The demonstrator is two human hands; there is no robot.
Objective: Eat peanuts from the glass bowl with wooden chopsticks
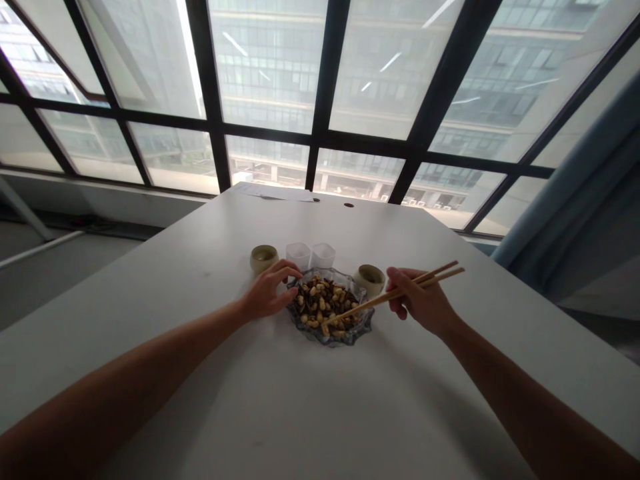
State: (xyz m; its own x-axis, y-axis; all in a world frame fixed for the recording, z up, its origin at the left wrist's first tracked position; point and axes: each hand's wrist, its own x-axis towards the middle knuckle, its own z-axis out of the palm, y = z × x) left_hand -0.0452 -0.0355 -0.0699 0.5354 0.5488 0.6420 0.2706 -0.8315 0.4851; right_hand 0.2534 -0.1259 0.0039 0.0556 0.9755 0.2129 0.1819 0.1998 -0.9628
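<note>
Bare forearms (165, 360), slim wooden chopsticks (375, 302), knobbly peanuts (321, 304) within scalloped clear bowl (364, 325).

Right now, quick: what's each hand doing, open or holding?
Left hand: open, at the bowl's left rim; firm contact can't be told.
Right hand: closed, holding chopsticks, tips among the peanuts.

The head-worn camera looked forward and down over the table (280, 413), with the left hand (270, 291) and right hand (424, 304) fairly near at mid-frame, and faced windows (270, 87) across the frame's top.
</note>
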